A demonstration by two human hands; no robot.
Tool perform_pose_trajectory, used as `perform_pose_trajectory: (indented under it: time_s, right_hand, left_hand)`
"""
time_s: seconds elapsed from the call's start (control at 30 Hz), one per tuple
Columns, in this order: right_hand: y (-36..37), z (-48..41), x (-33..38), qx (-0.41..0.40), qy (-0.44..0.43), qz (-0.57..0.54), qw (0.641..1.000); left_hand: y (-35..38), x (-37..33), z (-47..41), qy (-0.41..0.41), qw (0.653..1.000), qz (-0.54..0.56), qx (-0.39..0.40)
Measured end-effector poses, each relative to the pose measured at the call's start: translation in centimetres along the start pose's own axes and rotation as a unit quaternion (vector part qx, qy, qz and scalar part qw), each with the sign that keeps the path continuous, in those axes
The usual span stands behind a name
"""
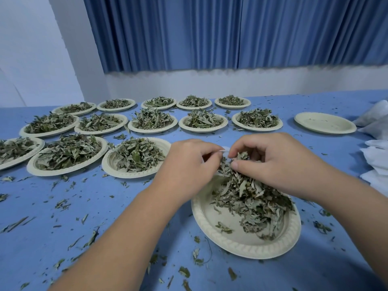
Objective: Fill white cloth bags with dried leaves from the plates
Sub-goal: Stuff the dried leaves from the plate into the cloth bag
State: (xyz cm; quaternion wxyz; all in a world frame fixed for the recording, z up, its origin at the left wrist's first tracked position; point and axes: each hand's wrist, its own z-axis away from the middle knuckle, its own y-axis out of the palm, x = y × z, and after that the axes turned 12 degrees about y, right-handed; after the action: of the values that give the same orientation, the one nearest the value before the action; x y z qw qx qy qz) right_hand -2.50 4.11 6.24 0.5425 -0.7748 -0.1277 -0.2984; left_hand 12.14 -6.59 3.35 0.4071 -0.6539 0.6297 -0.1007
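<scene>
A cream paper plate (237, 242) lies right in front of me with a heap of dried leaves (252, 198) on its far half. Both hands hover over the heap's far end. My left hand (186, 164) pinches the edge of a white cloth bag (224, 149), of which only a thin white strip shows between the hands. My right hand (270, 160) has its fingers curled around a clump of leaves at the bag's mouth. The rest of the bag is hidden behind the hands.
Several plates heaped with leaves stand in rows to the left and behind, the nearest (136, 158) beside my left hand. An empty plate (325, 122) sits at the back right. White cloth bags (375, 160) lie at the right edge. Leaf crumbs litter the blue tablecloth (105, 206).
</scene>
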Motion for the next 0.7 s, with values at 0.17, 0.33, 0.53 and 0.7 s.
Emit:
perform_pose_trajectory:
  time_s: [0.17,0.33,0.53,0.7]
  right_hand:
    - [0.6,-0.1,0.3,-0.041,0.0,0.04,0.998]
    - [1.4,0.5,0.6,-0.098,-0.026,0.126,0.987]
    - [2.0,0.4,0.7,-0.104,-0.019,0.115,0.988]
    - [1.7,0.4,0.7,-0.107,-0.026,0.11,0.988]
  left_hand:
    - [0.3,-0.4,0.2,-0.006,0.999,0.032,-0.008]
    - [0.5,-0.5,0.2,-0.016,0.997,0.072,0.001]
    - [0.7,-0.7,0.1,-0.1,0.983,0.153,-0.015]
    - [0.5,-0.8,0.0,-0.117,0.979,0.165,-0.031]
